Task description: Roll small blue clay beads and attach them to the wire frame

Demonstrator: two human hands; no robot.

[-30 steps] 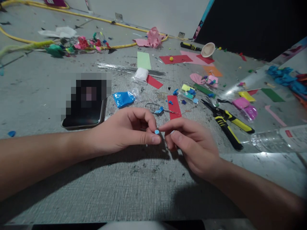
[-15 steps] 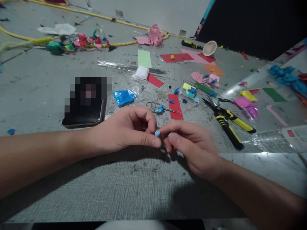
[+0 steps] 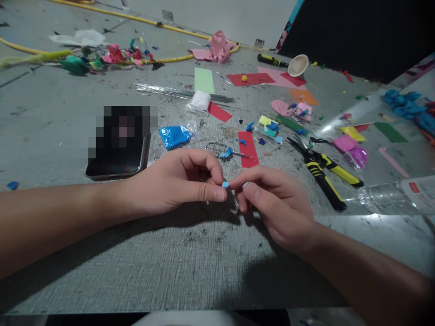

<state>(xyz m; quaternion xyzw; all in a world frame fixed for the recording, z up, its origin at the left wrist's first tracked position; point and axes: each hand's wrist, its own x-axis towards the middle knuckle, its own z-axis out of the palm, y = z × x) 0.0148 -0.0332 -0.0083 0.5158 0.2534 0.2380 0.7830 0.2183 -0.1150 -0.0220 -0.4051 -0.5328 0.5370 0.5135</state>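
My left hand [image 3: 190, 181] pinches a small light-blue piece of clay [image 3: 224, 185] between thumb and forefinger. From the right, my right hand [image 3: 277, 203] comes close, its forefinger tip at or touching that piece. The right thumb presses toward the curled fingers, and a pale bluish sliver shows at its tip; whether it is clay or the nail I cannot tell. Just beyond the hands lie a wire loop [image 3: 219, 148] with blue clay on it, a red paper strip [image 3: 249, 156] and a packet of blue clay [image 3: 176, 136].
A phone [image 3: 117, 154] lies left of my left hand. Black-and-yellow pliers [image 3: 322, 167] and a clear bottle [image 3: 387, 199] are at the right. Farther back are thin wires [image 3: 163, 90], a white clay packet [image 3: 200, 100], coloured paper pieces and a yellow cord [image 3: 136, 19].
The light-blue piece has turned slightly in my left fingertips and sits a little higher. My right hand has shifted slightly up and right. The whole view has moved a little.
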